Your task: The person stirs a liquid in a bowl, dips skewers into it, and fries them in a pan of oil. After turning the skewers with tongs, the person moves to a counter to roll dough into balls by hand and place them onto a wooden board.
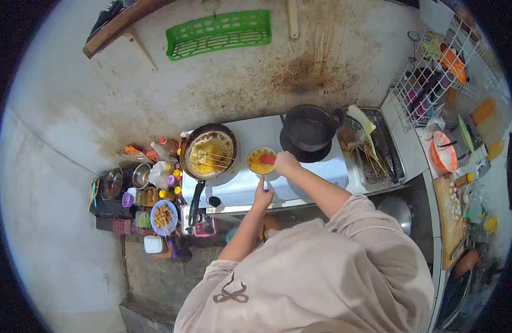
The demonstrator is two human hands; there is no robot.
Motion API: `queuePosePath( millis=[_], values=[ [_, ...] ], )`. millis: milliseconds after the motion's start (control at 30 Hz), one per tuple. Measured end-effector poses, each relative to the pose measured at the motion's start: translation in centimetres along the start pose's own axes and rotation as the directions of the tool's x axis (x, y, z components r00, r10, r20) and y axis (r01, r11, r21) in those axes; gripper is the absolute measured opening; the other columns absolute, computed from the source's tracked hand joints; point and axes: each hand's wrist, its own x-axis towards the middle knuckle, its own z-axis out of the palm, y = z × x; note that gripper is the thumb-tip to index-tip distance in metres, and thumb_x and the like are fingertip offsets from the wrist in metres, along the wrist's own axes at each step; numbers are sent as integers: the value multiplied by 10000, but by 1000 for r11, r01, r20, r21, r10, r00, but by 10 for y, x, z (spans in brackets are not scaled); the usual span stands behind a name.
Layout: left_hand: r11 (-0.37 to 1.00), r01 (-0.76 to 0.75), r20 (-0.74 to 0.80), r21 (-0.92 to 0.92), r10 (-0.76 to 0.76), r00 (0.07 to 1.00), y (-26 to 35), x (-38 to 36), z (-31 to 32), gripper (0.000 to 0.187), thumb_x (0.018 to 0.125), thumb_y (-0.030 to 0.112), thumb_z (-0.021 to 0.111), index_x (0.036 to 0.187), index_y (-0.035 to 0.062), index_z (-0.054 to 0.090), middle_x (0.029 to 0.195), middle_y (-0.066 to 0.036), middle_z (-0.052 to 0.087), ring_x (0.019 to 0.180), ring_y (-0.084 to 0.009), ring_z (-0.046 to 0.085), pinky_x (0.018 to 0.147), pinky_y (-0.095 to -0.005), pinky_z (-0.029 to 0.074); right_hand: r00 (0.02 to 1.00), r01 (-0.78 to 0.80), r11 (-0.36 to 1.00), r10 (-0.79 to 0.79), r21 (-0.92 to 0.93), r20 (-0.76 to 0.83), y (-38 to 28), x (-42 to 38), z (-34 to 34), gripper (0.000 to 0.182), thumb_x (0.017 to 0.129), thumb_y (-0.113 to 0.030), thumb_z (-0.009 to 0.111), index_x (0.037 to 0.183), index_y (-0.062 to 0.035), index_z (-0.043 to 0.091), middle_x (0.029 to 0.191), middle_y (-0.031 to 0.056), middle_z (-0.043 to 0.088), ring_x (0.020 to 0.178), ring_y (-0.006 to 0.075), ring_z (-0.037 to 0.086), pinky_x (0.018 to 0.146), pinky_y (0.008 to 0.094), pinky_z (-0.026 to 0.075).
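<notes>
A small bowl of yellow liquid that looks like beaten egg is in front of me at the stove. My left hand is at its near side, one digit stretched up to the rim and the others curled. Closed around a red utensil, my right hand is at the bowl's right edge; the utensil dips into the yellow liquid, and its exact kind is unclear. Just left of the bowl, a black frying pan holds several skewers lying in yellow frying food.
A dark pot stands on the right burner of the stove. Farther left, a blue plate bears skewered food beside jars and bottles. A grill tray, wire rack and cutting board are on the right.
</notes>
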Motion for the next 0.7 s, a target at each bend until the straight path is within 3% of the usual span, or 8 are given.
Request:
queuePosePath(
  millis=[67,167,300,567,667,700],
  values=[
    [999,44,7,-3,-44,999,6,-5,-1,724,665,-42,503,1265,122,133,658,-50,509,502,-79,398,454,-208,345,999,5,1000,-5,-2,53,-2,3,-5,201,650,-146,502,634,40,576,668,219,541,674,323,548,627,386,436],
    [998,65,24,19,-66,998,13,-8,-3,709,665,-73,463,1265,101,127,900,-99,497,652,-116,475,589,-224,404,993,-35,999,32,23,114,3,6,-5,183,628,-135,527,661,37,580,693,226,546,694,326,552,641,384,442],
    [996,78,38,33,-80,996,26,-13,-4,710,664,-69,467,1265,100,128,878,-99,501,652,-113,472,589,-226,403,995,-97,992,94,75,47,2,6,-11,224,639,-170,521,638,48,572,650,239,530,661,335,549,627,385,440],
    [999,-49,-15,15,49,999,-1,-2,-1,717,660,-62,489,1263,99,137,835,-91,515,635,-105,471,565,-226,405,996,-31,998,25,59,90,0,4,-12,216,638,-164,522,649,45,575,656,236,532,678,335,549,623,382,441],
    [995,88,35,42,-89,995,6,-4,-3,709,662,-63,494,1260,98,149,929,-103,495,652,-109,471,578,-225,406,994,-64,996,58,63,89,-1,3,-12,190,613,-143,536,652,38,580,674,229,543,679,330,553,633,377,445],
    [998,67,30,21,-68,997,6,-5,-2,716,661,-75,489,1261,102,142,1009,-108,457,640,-96,462,557,-214,395,993,-86,994,81,65,81,-3,2,-14,179,601,-132,543,653,34,583,680,225,548,677,328,555,638,374,447]
  ],
)
